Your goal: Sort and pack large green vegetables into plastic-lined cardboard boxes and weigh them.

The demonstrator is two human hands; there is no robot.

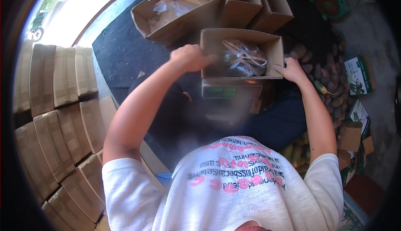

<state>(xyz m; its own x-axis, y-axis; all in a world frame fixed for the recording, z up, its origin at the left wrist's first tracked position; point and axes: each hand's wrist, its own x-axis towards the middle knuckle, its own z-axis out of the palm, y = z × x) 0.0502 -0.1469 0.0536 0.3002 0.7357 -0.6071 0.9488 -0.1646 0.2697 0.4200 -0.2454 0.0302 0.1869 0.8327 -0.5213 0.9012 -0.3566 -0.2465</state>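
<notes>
White printed cloth T-shirt (246, 193) at lower centre, left hand (189, 58) and right hand (293, 70) grasping opposite ends of open brown cardboard box (246, 35), upper centre.

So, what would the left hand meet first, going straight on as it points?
Most likely the box, at its left wall, which the left hand seems to touch; if it reaches over the rim, which blur hides, then the bag inside.
</notes>
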